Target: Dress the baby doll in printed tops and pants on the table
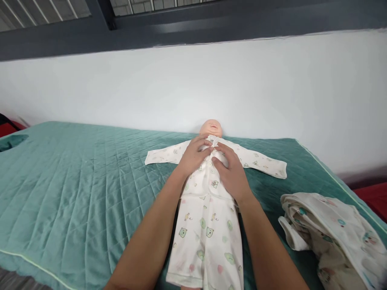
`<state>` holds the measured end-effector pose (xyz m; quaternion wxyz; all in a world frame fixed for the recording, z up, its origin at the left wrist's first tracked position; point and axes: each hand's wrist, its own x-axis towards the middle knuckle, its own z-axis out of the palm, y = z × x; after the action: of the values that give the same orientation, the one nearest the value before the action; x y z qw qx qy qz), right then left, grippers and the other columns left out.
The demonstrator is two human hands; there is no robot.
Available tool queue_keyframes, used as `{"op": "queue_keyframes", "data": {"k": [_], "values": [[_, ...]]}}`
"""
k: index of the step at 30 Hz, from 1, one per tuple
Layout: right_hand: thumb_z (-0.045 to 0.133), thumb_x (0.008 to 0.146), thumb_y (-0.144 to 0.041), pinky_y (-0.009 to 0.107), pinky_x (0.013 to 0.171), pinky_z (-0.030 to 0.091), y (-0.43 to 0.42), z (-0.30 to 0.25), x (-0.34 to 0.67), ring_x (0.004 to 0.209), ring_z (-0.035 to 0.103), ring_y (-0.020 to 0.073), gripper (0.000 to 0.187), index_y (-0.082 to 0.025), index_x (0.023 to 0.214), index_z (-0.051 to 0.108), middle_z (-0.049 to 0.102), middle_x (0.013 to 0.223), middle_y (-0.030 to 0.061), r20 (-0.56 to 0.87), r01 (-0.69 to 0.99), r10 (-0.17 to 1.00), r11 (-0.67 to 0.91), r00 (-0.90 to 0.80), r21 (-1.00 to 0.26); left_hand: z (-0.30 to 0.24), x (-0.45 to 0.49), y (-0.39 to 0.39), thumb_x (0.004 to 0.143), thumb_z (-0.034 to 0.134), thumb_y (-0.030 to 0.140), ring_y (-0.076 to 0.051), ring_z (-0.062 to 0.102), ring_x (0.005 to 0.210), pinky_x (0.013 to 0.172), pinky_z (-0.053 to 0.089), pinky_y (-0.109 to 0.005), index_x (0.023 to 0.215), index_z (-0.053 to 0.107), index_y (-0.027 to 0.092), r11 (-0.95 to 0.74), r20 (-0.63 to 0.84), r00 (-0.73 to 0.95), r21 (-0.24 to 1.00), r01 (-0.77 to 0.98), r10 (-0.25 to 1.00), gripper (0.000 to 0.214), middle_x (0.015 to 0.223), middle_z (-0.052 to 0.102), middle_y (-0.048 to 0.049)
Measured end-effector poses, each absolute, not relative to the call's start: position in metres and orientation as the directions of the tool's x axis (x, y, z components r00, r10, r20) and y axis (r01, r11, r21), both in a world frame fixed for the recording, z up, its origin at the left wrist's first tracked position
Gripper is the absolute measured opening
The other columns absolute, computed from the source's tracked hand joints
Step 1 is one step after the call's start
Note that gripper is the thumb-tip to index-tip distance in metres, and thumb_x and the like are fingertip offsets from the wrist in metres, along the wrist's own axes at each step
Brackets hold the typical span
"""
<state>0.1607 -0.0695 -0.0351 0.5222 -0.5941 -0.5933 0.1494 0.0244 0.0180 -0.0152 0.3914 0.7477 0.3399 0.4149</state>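
L hand (196,155) & R hand (232,171) are pinching doll's (211,127) white top (215,184) nr collar, partly blocking its front, w/ bundled cloth (335,225) lying R on green quilt (75,181), wall (169,88) behind.

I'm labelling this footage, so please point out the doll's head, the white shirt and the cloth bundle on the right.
Doll's head (211,128): head camera view, middle of the face.
White shirt (207,179): head camera view, front, below the hands.
Cloth bundle (344,233): head camera view, printed top layer.
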Motion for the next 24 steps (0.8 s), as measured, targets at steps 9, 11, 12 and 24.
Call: {"op": "queue_keyframes", "data": {"k": [9, 11, 12, 24], "values": [[0.061, 0.089, -0.036, 0.049, 0.119, 0.035, -0.065, -0.040, 0.163, 0.136, 0.050, 0.0254, 0.034, -0.029, 0.122, 0.062, 0.059, 0.142, 0.0037, 0.450, 0.479, 0.844, 0.278, 0.291, -0.833, -0.012, 0.025, 0.013, 0.095, 0.057, 0.027, -0.020, 0.053, 0.133, 0.117, 0.037, -0.037, 0.083, 0.070, 0.022, -0.622, 0.499, 0.434, 0.756, 0.205, 0.750, 0.019, 0.133, 0.067, -0.0048], [0.062, 0.088, -0.036, 0.049, 0.119, 0.034, -0.066, -0.039, 0.163, 0.136, 0.049, 0.0255, 0.034, -0.028, 0.121, 0.062, 0.059, 0.143, 0.0037, 0.441, 0.463, 0.847, 0.277, 0.296, -0.842, -0.012, 0.024, 0.013, 0.095, 0.057, 0.029, -0.020, 0.055, 0.131, 0.115, 0.039, -0.036, 0.079, 0.069, 0.021, -0.615, 0.499, 0.426, 0.764, 0.194, 0.755, 0.022, 0.130, 0.069, -0.0048], [0.062, 0.088, -0.037, 0.049, 0.119, 0.034, -0.066, -0.039, 0.164, 0.136, 0.049, 0.0255, 0.033, -0.028, 0.120, 0.062, 0.059, 0.143, 0.0038, 0.437, 0.453, 0.849, 0.278, 0.296, -0.847, -0.013, 0.024, 0.012, 0.095, 0.056, 0.029, -0.020, 0.057, 0.129, 0.113, 0.040, -0.035, 0.078, 0.069, 0.021, -0.605, 0.495, 0.419, 0.775, 0.183, 0.761, 0.022, 0.129, 0.069, -0.0050], [0.062, 0.087, -0.031, 0.048, 0.119, 0.032, -0.078, -0.039, 0.159, 0.134, 0.051, 0.0247, 0.011, -0.026, 0.096, 0.065, 0.061, 0.138, 0.0043, 0.513, 0.450, 0.799, 0.351, 0.315, -0.822, -0.025, 0.003, -0.008, 0.094, 0.059, 0.029, -0.021, 0.051, 0.136, 0.121, 0.032, -0.041, 0.085, 0.072, 0.021, -0.565, 0.465, 0.423, 0.812, 0.145, 0.777, 0.018, 0.140, 0.064, -0.0047]]}}
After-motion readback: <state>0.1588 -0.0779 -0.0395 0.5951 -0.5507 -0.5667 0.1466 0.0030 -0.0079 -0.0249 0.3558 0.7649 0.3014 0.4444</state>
